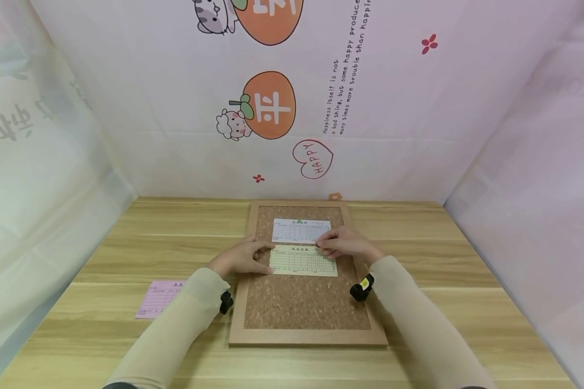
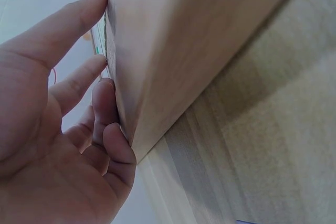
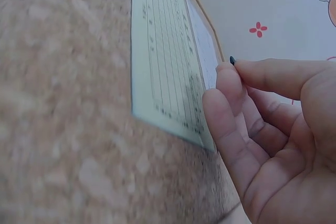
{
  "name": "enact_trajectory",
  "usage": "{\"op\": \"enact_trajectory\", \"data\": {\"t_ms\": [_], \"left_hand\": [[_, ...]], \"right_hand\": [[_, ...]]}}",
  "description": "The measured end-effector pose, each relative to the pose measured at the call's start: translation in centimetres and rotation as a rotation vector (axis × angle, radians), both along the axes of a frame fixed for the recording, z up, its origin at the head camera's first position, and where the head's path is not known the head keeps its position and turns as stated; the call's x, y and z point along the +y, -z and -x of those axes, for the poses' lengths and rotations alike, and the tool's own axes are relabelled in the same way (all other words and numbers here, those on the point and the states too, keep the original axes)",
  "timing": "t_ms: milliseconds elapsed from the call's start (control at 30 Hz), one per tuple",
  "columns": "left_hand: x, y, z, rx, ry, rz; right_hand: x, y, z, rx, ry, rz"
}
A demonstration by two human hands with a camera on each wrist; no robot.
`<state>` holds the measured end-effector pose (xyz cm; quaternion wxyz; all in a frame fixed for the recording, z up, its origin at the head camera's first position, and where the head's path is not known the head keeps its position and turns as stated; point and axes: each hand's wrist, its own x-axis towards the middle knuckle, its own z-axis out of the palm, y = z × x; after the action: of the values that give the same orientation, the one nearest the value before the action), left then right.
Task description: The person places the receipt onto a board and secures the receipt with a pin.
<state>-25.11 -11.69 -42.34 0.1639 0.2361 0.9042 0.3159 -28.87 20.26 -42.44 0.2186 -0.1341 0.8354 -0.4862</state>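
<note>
A pale yellow form slip (image 1: 297,263) lies on the cork board (image 1: 306,305), just below a white form slip (image 1: 292,232) that has a green pushpin (image 1: 299,221) at its top edge. My left hand (image 1: 241,256) reaches over the board's left frame, thumb and index fingertips resting on the yellow slip's left edge; its other fingers bend beside the frame in the left wrist view. Between thumb and index finger, my right hand (image 1: 345,242) pinches a small dark pushpin (image 3: 233,61) over the yellow slip's upper right part. Most of the pin is hidden by the fingertips.
A pink form slip (image 1: 158,298) lies on the wooden table (image 1: 443,254) left of the board, partly covered by my left sleeve. Printed white curtains (image 1: 389,167) close off the back and both sides. The board's wooden frame (image 1: 306,337) stands above the tabletop.
</note>
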Motion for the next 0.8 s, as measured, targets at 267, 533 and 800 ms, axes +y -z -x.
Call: {"op": "enact_trajectory", "data": {"t_ms": [267,533,800], "left_hand": [[0.0,0.0,0.0,0.008,0.017,0.000],[0.0,-0.1,0.0,0.015,0.019,0.004],[0.0,0.1,0.1,0.014,0.017,-0.004]], "right_hand": [[-1.3,-0.2,0.1,-0.007,0.022,0.001],[-2.4,0.7,0.6,-0.029,0.017,0.048],[-3.5,0.9,0.8,-0.054,0.050,0.049]]}}
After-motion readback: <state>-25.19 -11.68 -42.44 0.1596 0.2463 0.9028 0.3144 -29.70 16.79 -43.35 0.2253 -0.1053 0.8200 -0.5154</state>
